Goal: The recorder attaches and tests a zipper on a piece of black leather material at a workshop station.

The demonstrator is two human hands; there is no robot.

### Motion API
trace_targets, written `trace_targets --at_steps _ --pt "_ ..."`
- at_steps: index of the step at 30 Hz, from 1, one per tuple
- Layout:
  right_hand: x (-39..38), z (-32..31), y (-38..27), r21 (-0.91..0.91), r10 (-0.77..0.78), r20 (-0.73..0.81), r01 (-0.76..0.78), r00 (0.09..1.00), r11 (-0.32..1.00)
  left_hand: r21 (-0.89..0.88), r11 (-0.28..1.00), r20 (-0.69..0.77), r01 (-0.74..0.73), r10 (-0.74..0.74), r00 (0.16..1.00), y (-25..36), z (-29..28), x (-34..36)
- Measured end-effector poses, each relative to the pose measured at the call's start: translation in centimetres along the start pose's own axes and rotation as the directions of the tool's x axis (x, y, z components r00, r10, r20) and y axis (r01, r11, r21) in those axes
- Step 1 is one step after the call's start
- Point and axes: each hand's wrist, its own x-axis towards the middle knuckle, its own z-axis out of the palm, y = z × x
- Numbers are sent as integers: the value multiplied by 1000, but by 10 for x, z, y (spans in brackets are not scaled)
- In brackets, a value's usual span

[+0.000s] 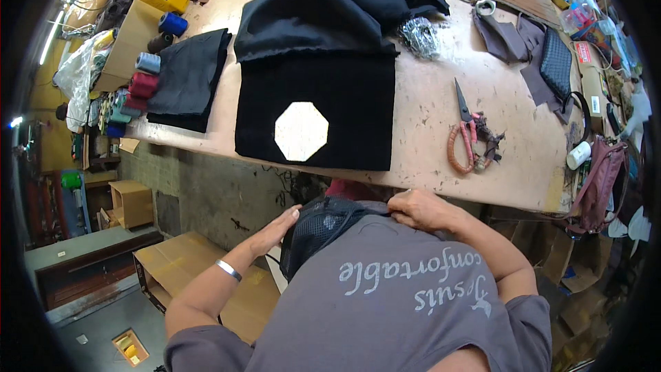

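At my waist, by the table's front edge, is a black mesh bag (318, 224) with something pale and shiny showing through it. My left hand (277, 229) lies along the bag's left side, fingers stretched out. On the other side my right hand (421, 209) is closed, its fingers curled at the hem of my grey shirt (372, 269); what they pinch is hidden. Ahead on the table lies a black cloth (317, 89), its far part folded loosely over. A white octagonal template (301, 131) rests flat on its near part.
Pink-handled scissors (468, 139) lie right of the cloth on the table (427, 110), near a crumpled clear plastic wad (419, 36). Folded dark fabric (189, 79) and thread spools (143, 86) sit left. Purple scraps (506, 38) and a mauve bag (601, 179) are right; cardboard boxes (193, 262) stand below left.
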Motion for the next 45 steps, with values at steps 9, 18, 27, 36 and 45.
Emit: trace_targets --at_steps 9,18,27,36,45 --pt "-38 -9 0 -8 101 4 -101 995 995 250 965 96 -78 55 994 56 -1 19" --pt "-27 -23 -4 14 147 55 -148 988 989 568 767 61 -298 322 945 79 -1 20" --pt "38 -18 -25 55 -108 -106 114 988 992 802 530 26 -275 429 903 122 40 34" --pt "41 -1 -15 107 -202 81 193 976 975 394 823 27 -410 435 900 116 28 43" --pt "45 1 -10 175 -234 80 218 969 960 581 728 98 -363 380 920 104 -10 -8"
